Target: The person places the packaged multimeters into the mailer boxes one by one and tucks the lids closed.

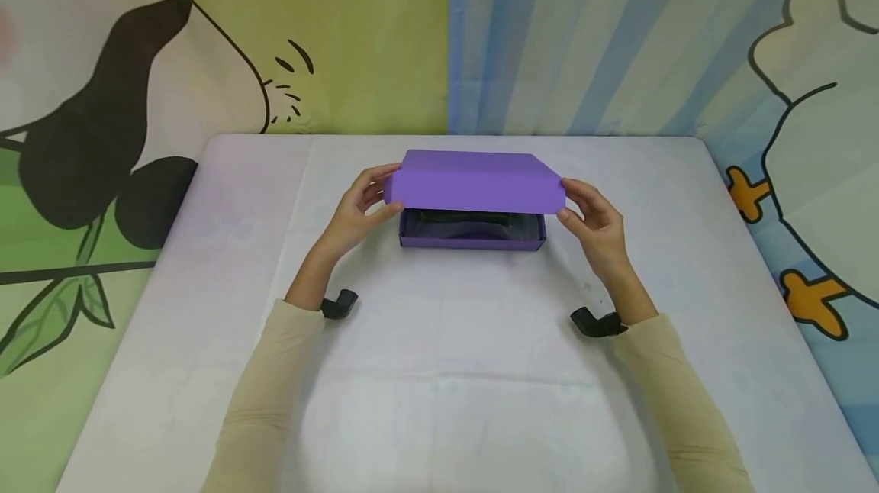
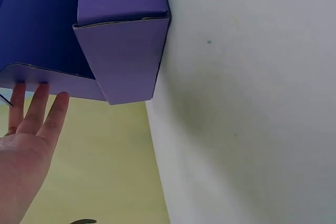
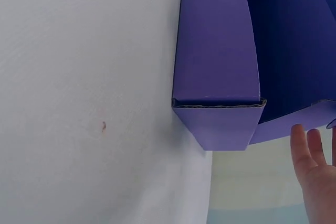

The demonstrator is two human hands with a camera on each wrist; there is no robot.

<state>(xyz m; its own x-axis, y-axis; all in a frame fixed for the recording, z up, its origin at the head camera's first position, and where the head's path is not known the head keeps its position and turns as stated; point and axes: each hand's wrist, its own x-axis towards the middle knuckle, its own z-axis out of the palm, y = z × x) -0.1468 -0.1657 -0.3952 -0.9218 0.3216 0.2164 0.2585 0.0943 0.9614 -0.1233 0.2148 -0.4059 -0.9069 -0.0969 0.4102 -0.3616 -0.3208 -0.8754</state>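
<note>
A purple cardboard box (image 1: pixel 472 244) stands on the table with its hinged lid (image 1: pixel 474 189) partly raised and tilted over the front. My left hand (image 1: pixel 353 211) holds the lid's left end, thumb at the lower front corner and fingers along the side. At the opposite end, my right hand (image 1: pixel 599 226) grips the lid the same way. Both wrist views show the fingertips against the lid's side flaps (image 2: pixel 68 83) (image 3: pixel 286 127). Through the gap, something dark with a clear, shiny front (image 1: pixel 474 228) shows inside; most of it is hidden by the lid.
A white cloth covers the table (image 1: pixel 439 401), whose back edge meets a printed backdrop (image 1: pixel 371 35) of cartoon animals and stripes. Dark wrist-worn devices (image 1: pixel 339 304) (image 1: pixel 596 323) stick out inward from both sleeve cuffs.
</note>
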